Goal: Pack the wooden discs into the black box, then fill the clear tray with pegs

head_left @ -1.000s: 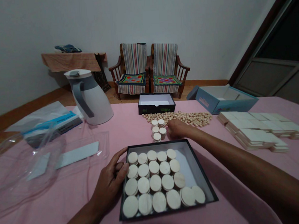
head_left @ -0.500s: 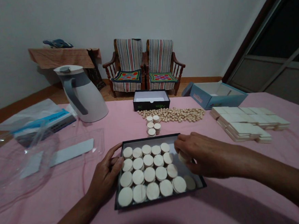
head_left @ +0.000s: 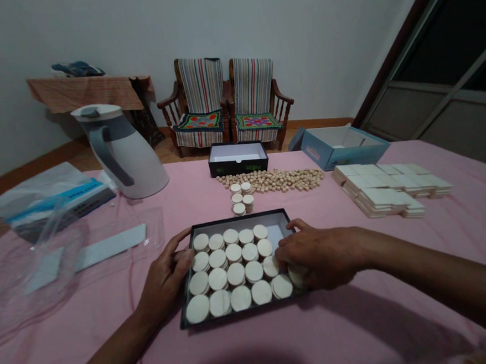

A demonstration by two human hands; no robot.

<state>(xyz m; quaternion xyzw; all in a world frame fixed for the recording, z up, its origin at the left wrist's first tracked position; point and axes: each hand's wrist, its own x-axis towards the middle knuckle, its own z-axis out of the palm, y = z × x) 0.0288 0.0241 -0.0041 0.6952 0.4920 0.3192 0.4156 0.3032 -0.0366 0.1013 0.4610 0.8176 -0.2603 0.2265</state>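
A shallow black-edged tray [head_left: 279,229] lies in front of me, filled with rows of stacked pale wooden discs [head_left: 236,274]. My left hand [head_left: 166,279] grips its left edge, thumb over the rim and fingers outside. Over the tray's right end is my right hand [head_left: 321,257], closed on a stack of wooden discs [head_left: 297,275] beside the front rows; the fingers partly hide this stack. Beyond the far rim stand a few more short stacks of discs [head_left: 239,209] on the pink cloth.
Small wooden cubes [head_left: 272,181] lie spread before an open black box [head_left: 238,160]. Square wooden tiles [head_left: 387,191] and a blue box [head_left: 342,147] are at right. On the left are a white jug [head_left: 131,159], a blue-black carton [head_left: 61,206] and clear plastic packaging [head_left: 106,247].
My right hand has moved toward the near right corner of the tray with the discs. My left hand keeps its grip. The whole view has shifted slightly.
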